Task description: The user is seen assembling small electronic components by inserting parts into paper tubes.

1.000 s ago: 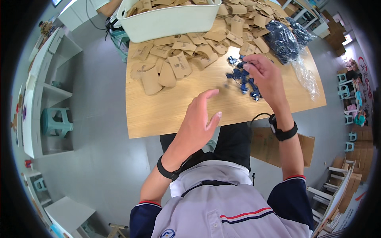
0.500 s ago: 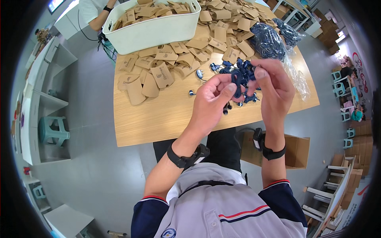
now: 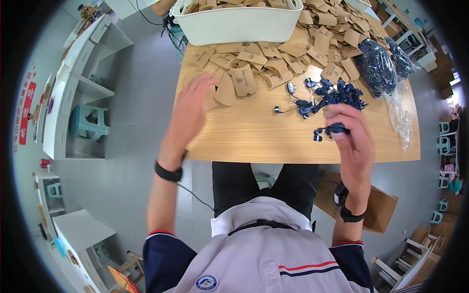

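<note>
Coiled navy earphones [image 3: 336, 129] in the right fingers [image 3: 350, 115]

At centre, the pale wooden tabletop [image 3: 264, 139] is left passable; upper centre is blocked by brown cardboard sleeves [image 3: 244, 80], centre right by tangled navy earphones [image 3: 337, 94].

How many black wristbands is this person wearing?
2: a left wristband behind the left hand, and a right wristband behind the right hand, which holds a dark-blue corded bundle. The sleeves could hide others.
</note>
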Available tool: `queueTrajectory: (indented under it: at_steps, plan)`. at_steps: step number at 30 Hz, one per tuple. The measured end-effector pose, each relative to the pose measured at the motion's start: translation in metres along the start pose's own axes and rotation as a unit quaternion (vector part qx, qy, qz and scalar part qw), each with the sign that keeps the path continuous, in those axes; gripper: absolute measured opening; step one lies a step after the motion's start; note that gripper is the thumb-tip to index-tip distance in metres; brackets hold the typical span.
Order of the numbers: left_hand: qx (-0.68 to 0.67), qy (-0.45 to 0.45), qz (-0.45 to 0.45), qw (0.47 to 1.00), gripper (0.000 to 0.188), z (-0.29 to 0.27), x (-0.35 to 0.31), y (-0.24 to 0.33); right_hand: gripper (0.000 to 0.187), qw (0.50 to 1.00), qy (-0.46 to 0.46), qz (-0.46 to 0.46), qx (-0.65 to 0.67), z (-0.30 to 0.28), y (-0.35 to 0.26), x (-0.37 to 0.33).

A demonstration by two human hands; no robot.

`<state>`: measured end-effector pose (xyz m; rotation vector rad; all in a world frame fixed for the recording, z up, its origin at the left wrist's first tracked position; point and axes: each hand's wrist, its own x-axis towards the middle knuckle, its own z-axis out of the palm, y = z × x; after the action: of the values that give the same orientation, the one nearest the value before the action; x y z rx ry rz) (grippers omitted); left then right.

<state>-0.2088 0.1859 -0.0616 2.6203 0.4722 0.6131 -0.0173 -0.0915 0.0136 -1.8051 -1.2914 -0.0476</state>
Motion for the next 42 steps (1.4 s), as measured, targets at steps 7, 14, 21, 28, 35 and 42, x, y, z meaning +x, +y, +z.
queueTrajectory:
  at_steps: [7,14,21,28,35,42]
  plan:
    - [0.158,-0.097,0.041,0.982,0.05,-0.002,-0.012,-0.034,0.02,0.991,0.08,0.034,0.097,0.007,-0.015,-0.006]
    - [0.241,-0.205,0.023,0.948,0.04,0.008,-0.01,-0.024,0.026,0.981,0.191,-0.027,-0.012,0.005,-0.017,-0.003]
    - [-0.427,-0.011,-0.083,0.901,0.026,-0.001,-0.01,0.094,0.025,0.961,0.236,-0.125,-0.069,-0.015,-0.027,0.008]
    - [-0.44,-0.066,-0.049,0.894,0.024,0.051,0.003,0.18,0.026,0.959,0.189,-0.177,-0.12,-0.034,-0.056,0.008]
    - [-0.539,-0.073,-0.061,0.837,0.023,0.052,-0.001,0.185,0.029,0.986,0.022,-0.159,0.034,-0.035,-0.045,0.001]
    - [-0.608,-0.13,-0.122,0.774,0.024,0.049,-0.008,0.177,0.018,0.984,0.029,-0.145,0.099,-0.042,-0.034,0.002]
